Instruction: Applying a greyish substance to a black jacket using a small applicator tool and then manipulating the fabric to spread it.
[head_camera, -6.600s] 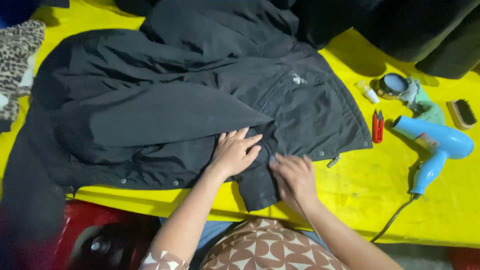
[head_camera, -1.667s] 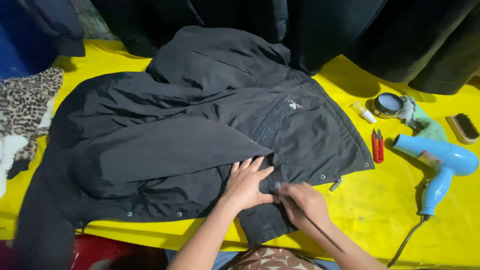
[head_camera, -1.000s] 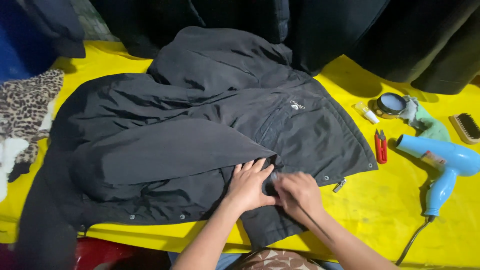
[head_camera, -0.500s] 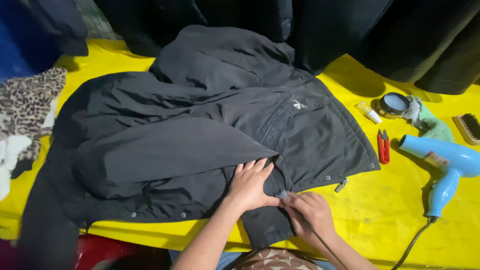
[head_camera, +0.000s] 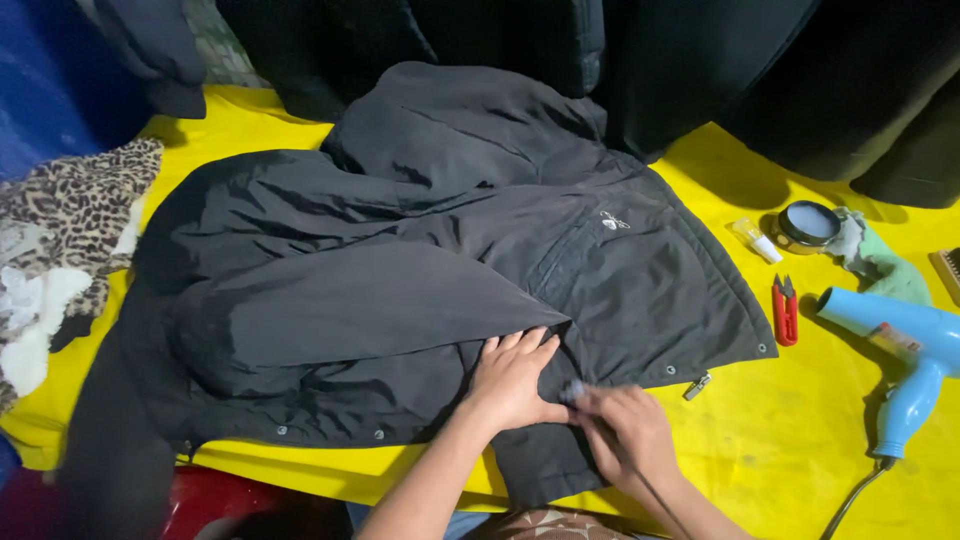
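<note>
**Pressing a corded tool into the jacket hem: snag and scorch risk**

Working on the black jacket (head_camera: 420, 290), spread flat on the yellow desk (head_camera: 800, 440), hood away from the person, hem at the near edge.

- Left hand (head_camera: 512, 378): flat, fingers spread, pinning the fabric at the jacket's lower front, just below the folded sleeve.
- Right hand (head_camera: 628, 432): closed around a small dark tool (head_camera: 574, 391) with a thin cord (head_camera: 640, 480) running back toward the person. Tip touches the jacket right beside the left thumb. Blurred, so I can't tell what kind of tool it is.

Risks, as I read it:
- The tip sits almost against the left thumb; a slip likely nicks or burns it.
- The fabric is only pinned on one side, so a push could bunch it and mark the wrong spot.
- The cord crosses the right wrist and could drag the tip off line.
- The zipper pull (head_camera: 697, 385), just right of the right hand, could catch the tool.

To the right of the jacket: red thread snips (head_camera: 785, 312), round tin (head_camera: 806, 225), blue hair dryer (head_camera: 900, 350). All well apart from the hem.
</note>
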